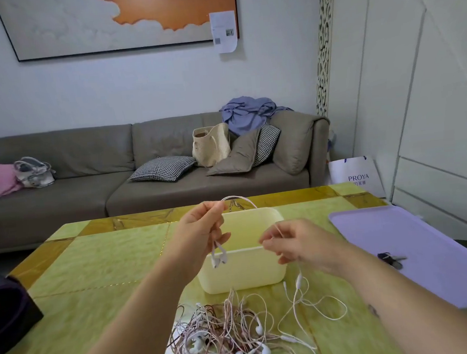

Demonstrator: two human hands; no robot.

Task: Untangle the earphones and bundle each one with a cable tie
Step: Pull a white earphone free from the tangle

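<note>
- On my feed the left hand (pixel 202 224) is raised above the far-left corner of the cream rectangular plastic bin (pixel 243 274). Its thumb and fingertips pinch the thin cable of one pale pink-white wired earphone (pixel 235 196).
- The two white earbuds (pixel 219 259) of that earphone hang side by side just below the left hand, in front of the bin's near-left corner.
- From the left-hand pinch the cable arcs up and over towards the right, above the bin's far rim.
- The right hand (pixel 300 244) hovers over the bin's near-right corner with curled fingers and grips the same cable.
- Below the right hand the cable drops past a slim white inline remote (pixel 298 280). It then lies in loose loops on the yellow-green marbled table top (pixel 93 268), just right of the pile.
- The tangled heap of pink, white and brownish earphones (pixel 226 335) lies on the table between my two forearms, near the bin's front wall.
- A flat lilac tray (pixel 428 224) sits at the table's right edge, well apart from the heap.
- A small dark item (pixel 390 259) rests on the tray; I cannot tell what it is.
- A dark box-like object (pixel 4 309) stands at the left edge of the table.
- A grey sofa (pixel 85 173) with cushions and bags stands behind the table, against the wall.
</note>
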